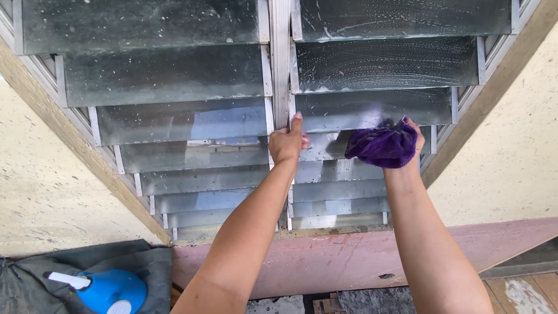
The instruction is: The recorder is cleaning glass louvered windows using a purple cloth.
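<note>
Left hand [286, 144] braced w/ curled fingers on centre bar [280, 64], right hand [407, 142] clutched purple rag [382, 145] vs wet glass slat [372, 109]; prob. risked slipping, cutting knuckles on slat edge.

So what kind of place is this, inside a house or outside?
Probably outside a house, at a window: glass louvre slats in a metal frame, rough plastered wall, and a pink sill ledge below.

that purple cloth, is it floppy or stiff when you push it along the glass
Probably floppy: the purple cloth sits bunched in folds in the right hand. It likely weighs little for its bulk. On the wet, streaked glass slat it may slide easily.
</note>
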